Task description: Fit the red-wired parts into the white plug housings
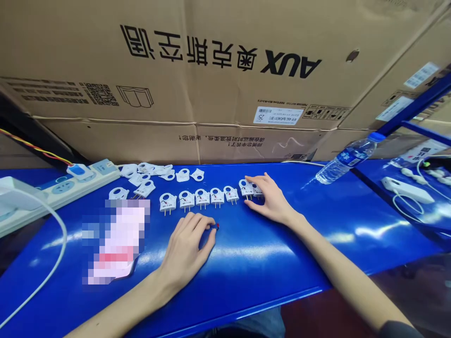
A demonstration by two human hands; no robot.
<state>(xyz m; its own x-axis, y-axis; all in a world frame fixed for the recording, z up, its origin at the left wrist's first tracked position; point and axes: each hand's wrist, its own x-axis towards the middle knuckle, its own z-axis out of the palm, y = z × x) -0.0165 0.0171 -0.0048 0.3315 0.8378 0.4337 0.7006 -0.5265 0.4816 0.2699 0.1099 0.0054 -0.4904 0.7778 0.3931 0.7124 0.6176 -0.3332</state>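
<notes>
Got a row of white two-pin plugs [202, 198] lined up on a glossy blue workbench [253, 267], metal pins facing the person, with tiny red marks on the plastic. Right hand [271, 202] lies spread, fingertips [247, 179] resting on the last plugs in the row. Left hand [186, 249] is curled, fingers pinching something tiny with a red tip [217, 226], too small to tell what. Loose plug shells [150, 171] sit in a cluster behind, beside a white power strip [59, 192]. Big corrugated AUX box [211, 80] stands upside down at the back, and a plastic water bottle [347, 158] lies on the right.
</notes>
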